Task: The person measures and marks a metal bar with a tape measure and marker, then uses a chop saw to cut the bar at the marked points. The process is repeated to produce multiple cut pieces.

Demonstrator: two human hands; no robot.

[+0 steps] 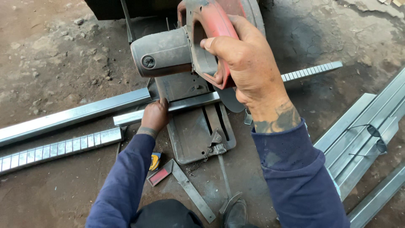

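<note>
My right hand (249, 63) grips the red handle of a chop saw (168, 52), whose grey motor housing sits raised above the saw's base plate (194, 135). A long square metal tube (190, 103) lies across the base under the blade. My left hand (155, 116) presses down on that tube just left of the base, fingers curled over it. The tube's far end (314, 70), marked with crosswise lines, sticks out to the right. Both arms wear dark blue sleeves.
Two more metal tubes (71, 116) lie on the dirt floor at left, one marked with lines (59, 147). A stack of metal channels (363, 135) with a pair of glasses (375, 137) lies at right. A try square (185, 185) and a yellow tape measure (155, 161) rest by my knees.
</note>
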